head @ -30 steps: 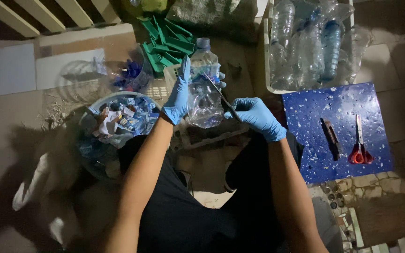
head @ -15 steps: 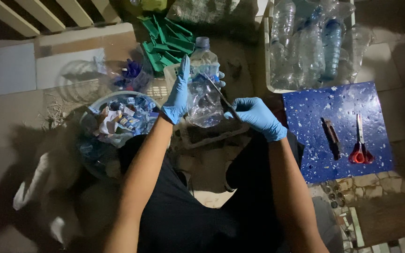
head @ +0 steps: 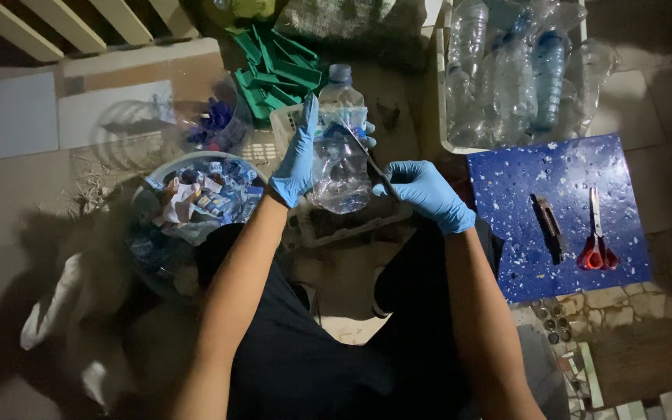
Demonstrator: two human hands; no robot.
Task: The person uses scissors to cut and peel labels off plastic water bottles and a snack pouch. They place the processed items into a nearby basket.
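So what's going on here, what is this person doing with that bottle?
A person in blue gloves holds a clear plastic bottle with a blue cap upright in the left hand. The right hand presses a thin dark blade against the bottle's side. A bowl of torn label scraps sits to the left, and red-handled scissors lie on a speckled blue board to the right.

Both gloved hands, left point(head: 295, 159) and right point(head: 425, 192), are raised forward, fingers closed.
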